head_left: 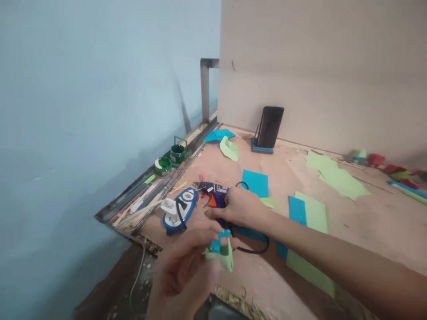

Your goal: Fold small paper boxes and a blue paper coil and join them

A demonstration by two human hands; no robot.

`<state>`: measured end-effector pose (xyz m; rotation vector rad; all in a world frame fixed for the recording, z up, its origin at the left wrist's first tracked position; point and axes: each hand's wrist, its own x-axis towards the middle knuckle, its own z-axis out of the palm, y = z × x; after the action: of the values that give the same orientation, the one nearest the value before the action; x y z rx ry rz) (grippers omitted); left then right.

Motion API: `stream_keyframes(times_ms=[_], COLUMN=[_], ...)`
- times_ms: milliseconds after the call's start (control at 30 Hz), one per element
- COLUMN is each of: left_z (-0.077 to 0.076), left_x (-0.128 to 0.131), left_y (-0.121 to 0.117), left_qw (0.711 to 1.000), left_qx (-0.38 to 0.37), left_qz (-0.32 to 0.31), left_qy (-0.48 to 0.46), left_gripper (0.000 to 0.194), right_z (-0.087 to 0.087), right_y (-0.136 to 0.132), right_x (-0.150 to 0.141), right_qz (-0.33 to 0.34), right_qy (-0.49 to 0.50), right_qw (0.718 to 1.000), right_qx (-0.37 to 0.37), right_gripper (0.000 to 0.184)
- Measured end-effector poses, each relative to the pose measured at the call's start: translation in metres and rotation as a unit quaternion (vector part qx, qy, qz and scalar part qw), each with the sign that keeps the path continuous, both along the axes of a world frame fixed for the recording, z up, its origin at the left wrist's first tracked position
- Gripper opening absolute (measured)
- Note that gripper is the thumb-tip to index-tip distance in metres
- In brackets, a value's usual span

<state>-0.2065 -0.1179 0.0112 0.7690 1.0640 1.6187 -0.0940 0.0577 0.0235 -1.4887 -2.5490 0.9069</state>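
Note:
My left hand [182,271], slightly blurred, pinches a small folded paper piece [225,258], light green with a blue strip rising from it. Just beyond it, my right hand [245,206] is closed around a dark blue glue gun [216,191] with an orange trigger. The gun lies low over the board, its nozzle towards the left; my fingers hide part of its handle. A black cord [256,251] loops out beneath my right wrist. Left of the gun lies a blue and white power strip [182,211] with a white plug [170,206] in it.
A phone [271,126] leans on a blue stand [262,149] at the back. Blue paper [255,182] and green sheets [343,178] lie about the board. Green tape rolls [178,153] sit by the left wall; folded paper pieces [376,160] line the far right.

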Motion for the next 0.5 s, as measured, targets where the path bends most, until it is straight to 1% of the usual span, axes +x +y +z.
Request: stream_keyframes(times_ms=[100,167,267,300,333,367,433,467,500], left_z=[0.007,0.013,0.018,0.018,0.018,0.017,0.017,0.017,0.018], left_x=[0.004,0.008,0.018,0.023,0.028,0.035,0.049,0.057,0.064], left_y=[0.007,0.013,0.018,0.018,0.018,0.018,0.017,0.017,0.018], left_qw=[0.999,0.999,0.998,0.998,0.998,0.999,0.999,0.997,0.993], left_qx=[-0.015,-0.018,-0.011,-0.009,-0.006,-0.001,0.012,0.020,0.027], left_qz=[-0.031,-0.047,-0.059,-0.059,-0.057,-0.052,-0.022,0.001,0.033], left_qy=[-0.018,-0.007,0.010,0.009,0.010,0.015,0.048,0.075,0.106], left_gripper=[0.018,0.015,0.017,0.016,0.014,0.013,0.008,0.006,0.005], right_z=[-0.001,0.002,0.008,0.009,0.011,0.012,0.017,0.020,0.024], right_y=[-0.003,-0.002,0.001,0.002,0.003,0.004,0.008,0.010,0.011], right_x=[0.005,0.012,0.026,0.031,0.036,0.041,0.051,0.056,0.061], right_qz=[-0.055,-0.089,-0.132,-0.149,-0.162,-0.168,-0.157,-0.142,-0.126], right_qy=[0.060,0.100,0.160,0.201,0.256,0.320,0.441,0.481,0.507], right_qw=[0.997,0.990,0.977,0.966,0.950,0.927,0.872,0.854,0.842], right_qx=[-0.017,-0.042,-0.056,-0.065,-0.081,-0.103,-0.140,-0.142,-0.133], right_gripper=[0.052,0.046,0.041,0.041,0.040,0.037,0.032,0.030,0.028])
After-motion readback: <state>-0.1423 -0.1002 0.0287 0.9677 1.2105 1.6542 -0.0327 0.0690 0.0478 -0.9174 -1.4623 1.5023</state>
